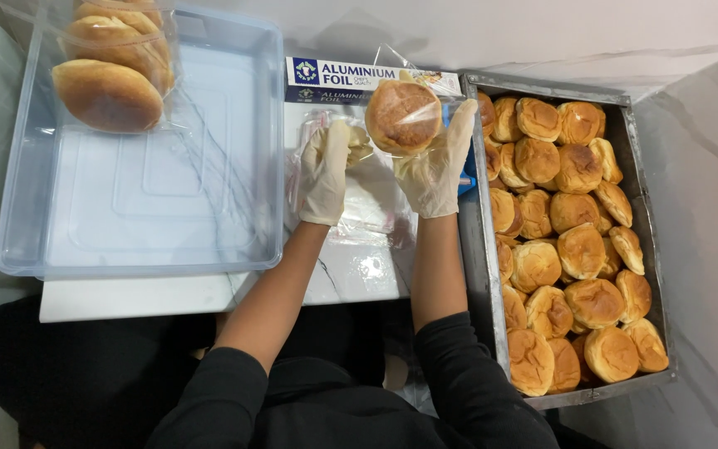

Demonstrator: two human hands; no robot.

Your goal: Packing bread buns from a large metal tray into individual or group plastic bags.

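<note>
I observe both hands gloved in thin pale gloves, raised above a small white board at the centre of the scene. The right hand (435, 166) is curled around the lower edge of a round browned bun (402, 116), which sits inside a clear plastic bag (425, 83); the fingers rise along the bun's right side and the thumb presses from below, so the grip is closed on bun and bag together. The bun stands at the far end of that hand, slightly left of its fingertips. The left hand (327, 170) is just left of the bun, apart from it, with fingers bunched on a gathered fold of clear plastic film (357, 145); I cannot tell whether this fold belongs to the same bag.

Beyond the hands lies a long box of aluminium foil (351, 79), set across the far edge of the board (168, 295). To the right, touching the board's side, a metal tray (475, 249) holds many unwrapped buns (579, 249) packed closely in rows. To the left, a clear plastic tub (143, 183) rests on the board; its far-left corner holds bagged buns (110, 71) stacked together, the rest of its floor bare
</note>
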